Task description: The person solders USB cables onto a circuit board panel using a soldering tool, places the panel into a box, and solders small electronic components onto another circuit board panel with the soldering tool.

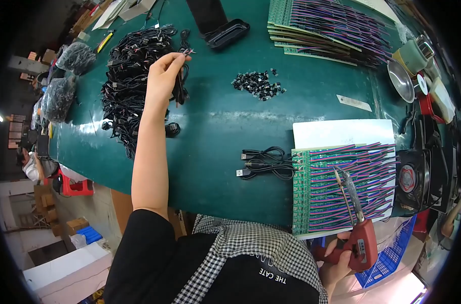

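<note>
Head view — left hand (164, 76): fingertips pinched together on the bared wire ends of a black cable (179, 91), its dark length hanging just beneath the grip. Right hand (337, 261): closed around the red handle of a soldering tool (363, 245), whose tip pointed away from the body, over the wired circuit boards (301, 202); contact between tip and boards could not be told.

Placement: a heap of black cables (131, 76) lay just left of the left grip; finished-looking plugged cables (268, 163) lay left of the tool tip, beside the boards. A pile of small black parts (258, 84) sat well right of the left grip.

Handling, as judged: the wire ends were best held steady and apart, fingers kept back from the heat; the tip was best lifted above the boards' coloured leads before any sideways move, so that no insulation scorched.

Edges and room: bare green tabletop (210, 131) stretched rightward from the left grip towards the boards — an open path, with the small parts beyond it. The near table edge ran close below the boards, by the checked apron (256, 237), leaving the right grip little space towards the body.
</note>
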Motion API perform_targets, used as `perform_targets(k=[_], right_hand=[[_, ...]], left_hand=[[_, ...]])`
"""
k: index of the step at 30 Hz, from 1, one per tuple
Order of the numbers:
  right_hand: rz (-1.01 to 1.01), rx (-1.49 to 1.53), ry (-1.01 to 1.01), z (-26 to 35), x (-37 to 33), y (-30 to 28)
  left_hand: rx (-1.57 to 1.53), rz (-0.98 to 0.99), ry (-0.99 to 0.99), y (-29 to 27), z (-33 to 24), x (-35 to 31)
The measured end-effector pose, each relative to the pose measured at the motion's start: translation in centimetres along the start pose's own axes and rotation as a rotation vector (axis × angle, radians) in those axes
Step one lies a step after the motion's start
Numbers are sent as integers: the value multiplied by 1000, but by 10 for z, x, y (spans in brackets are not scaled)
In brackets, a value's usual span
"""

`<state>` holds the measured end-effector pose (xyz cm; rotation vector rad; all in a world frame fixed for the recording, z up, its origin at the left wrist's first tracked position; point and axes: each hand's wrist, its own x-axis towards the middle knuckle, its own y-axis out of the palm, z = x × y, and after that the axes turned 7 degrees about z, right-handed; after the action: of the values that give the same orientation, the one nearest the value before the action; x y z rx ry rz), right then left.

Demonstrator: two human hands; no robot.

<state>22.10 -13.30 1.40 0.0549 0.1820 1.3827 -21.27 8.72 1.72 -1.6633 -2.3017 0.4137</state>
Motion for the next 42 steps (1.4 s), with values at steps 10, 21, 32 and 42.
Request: perform_targets(k=[10, 21, 32, 42], right_hand=[[-9, 15, -7, 4, -10, 2], [26, 63, 28, 14, -9, 10], [338, -175, 141, 13, 6, 16], [296, -149, 119, 21, 12, 18]], left_hand=[[177, -98, 224, 10, -20, -49], [-388, 543, -123, 54, -86, -112], [-737, 1548, -651, 161, -100, -184], [-383, 1421, -335, 160, -117, -188]])
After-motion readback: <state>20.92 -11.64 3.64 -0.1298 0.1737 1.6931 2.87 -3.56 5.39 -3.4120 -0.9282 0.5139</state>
